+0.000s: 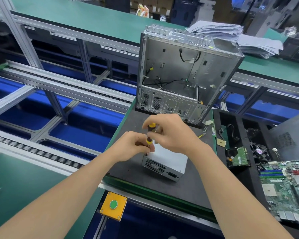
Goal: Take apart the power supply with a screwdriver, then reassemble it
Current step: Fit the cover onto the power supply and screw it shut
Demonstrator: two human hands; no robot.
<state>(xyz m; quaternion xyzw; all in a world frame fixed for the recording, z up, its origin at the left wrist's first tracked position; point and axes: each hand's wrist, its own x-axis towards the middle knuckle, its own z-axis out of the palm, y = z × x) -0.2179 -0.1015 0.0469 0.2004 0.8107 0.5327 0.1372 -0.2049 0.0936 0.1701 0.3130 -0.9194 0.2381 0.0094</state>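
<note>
On the dark mat, near side of the computer case, the power supply lies with its cover on, the left hand pinching the screwdriver low and the right hand gripping its top, apparently at 1 left corner screw, so I judge disassembly barely begun.

Screwdriver shaft mostly behind left hand
</note>
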